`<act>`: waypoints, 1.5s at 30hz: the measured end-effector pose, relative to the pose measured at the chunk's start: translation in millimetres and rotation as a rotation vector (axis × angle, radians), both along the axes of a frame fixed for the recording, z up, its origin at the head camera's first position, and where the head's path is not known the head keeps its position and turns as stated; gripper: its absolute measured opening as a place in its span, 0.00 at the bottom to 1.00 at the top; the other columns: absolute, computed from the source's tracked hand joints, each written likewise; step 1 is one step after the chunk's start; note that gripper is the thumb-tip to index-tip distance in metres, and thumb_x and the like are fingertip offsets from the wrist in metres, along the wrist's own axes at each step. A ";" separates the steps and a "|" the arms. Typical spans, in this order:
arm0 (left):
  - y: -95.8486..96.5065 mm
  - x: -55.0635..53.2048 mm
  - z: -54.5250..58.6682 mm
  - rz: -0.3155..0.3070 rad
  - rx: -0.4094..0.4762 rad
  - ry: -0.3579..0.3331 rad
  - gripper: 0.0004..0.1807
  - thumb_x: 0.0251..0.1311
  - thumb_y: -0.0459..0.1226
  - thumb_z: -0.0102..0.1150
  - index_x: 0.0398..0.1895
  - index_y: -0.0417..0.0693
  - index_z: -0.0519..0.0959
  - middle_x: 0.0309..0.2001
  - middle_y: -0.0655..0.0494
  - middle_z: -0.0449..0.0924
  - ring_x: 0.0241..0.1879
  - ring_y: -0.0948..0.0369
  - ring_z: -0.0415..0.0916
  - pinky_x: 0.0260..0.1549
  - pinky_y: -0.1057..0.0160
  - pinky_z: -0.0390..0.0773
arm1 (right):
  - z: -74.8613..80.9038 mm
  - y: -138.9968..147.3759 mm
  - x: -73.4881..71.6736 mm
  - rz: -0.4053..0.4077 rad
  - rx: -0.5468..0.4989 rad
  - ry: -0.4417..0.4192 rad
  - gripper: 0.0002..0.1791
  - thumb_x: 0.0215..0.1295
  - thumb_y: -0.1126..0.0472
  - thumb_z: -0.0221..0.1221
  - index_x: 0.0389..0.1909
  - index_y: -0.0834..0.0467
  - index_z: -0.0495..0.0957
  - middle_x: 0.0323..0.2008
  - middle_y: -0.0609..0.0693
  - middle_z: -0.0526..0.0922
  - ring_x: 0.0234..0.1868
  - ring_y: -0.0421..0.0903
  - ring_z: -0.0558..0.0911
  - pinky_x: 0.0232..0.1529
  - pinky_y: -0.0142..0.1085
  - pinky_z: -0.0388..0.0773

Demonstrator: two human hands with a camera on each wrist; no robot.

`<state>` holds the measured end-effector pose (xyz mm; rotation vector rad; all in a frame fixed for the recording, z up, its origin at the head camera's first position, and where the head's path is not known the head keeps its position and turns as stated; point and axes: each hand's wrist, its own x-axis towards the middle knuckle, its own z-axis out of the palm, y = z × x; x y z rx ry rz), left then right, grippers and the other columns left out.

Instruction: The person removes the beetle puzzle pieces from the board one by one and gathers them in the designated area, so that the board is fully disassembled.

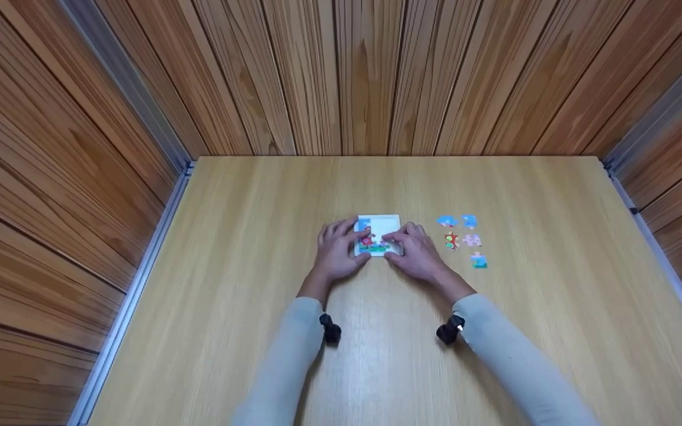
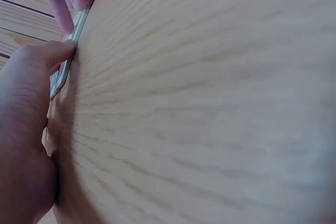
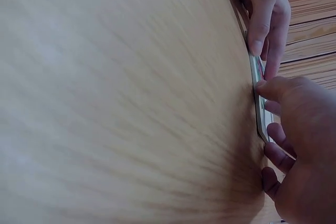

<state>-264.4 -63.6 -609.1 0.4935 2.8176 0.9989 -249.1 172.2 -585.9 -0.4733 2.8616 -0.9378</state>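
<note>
A small white-rimmed puzzle tray [image 1: 387,219] lies flat on the table, with colourful pieces fitted along its left and near sides. My left hand [image 1: 337,251] holds the tray's left side, its thumb at the near edge and the index finger reaching over the pieces. From the right, my right hand [image 1: 418,254] rests on the tray; its index finger touches the picture area and its thumb lies at the near edge. In the right wrist view, the tray's edge [image 3: 260,121] shows beside that thumb. Whether a piece lies under the right fingertip is hidden.
Several loose jigsaw pieces lie right of the tray: two blue ones [image 1: 447,220] at the back, a red-and-green one [image 1: 452,241], a pink one [image 1: 472,239] and a blue-green one [image 1: 479,261]. Wooden panels [image 1: 370,77] wall the table's back and sides.
</note>
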 end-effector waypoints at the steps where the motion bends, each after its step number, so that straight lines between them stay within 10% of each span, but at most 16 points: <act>1: -0.1 0.1 0.0 0.001 0.000 -0.003 0.33 0.75 0.54 0.67 0.82 0.64 0.77 0.91 0.52 0.60 0.89 0.43 0.52 0.91 0.31 0.38 | 0.3 -0.6 -0.1 0.000 0.004 -0.005 0.22 0.78 0.57 0.70 0.68 0.58 0.86 0.58 0.63 0.79 0.61 0.60 0.74 0.61 0.55 0.72; 45: -0.1 1.2 0.9 -0.016 0.000 0.032 0.29 0.79 0.51 0.61 0.80 0.61 0.78 0.88 0.54 0.67 0.89 0.42 0.54 0.90 0.30 0.40 | 0.1 -4.0 -1.5 -0.020 -0.053 -0.034 0.20 0.76 0.61 0.71 0.65 0.59 0.86 0.59 0.62 0.84 0.60 0.58 0.74 0.61 0.49 0.70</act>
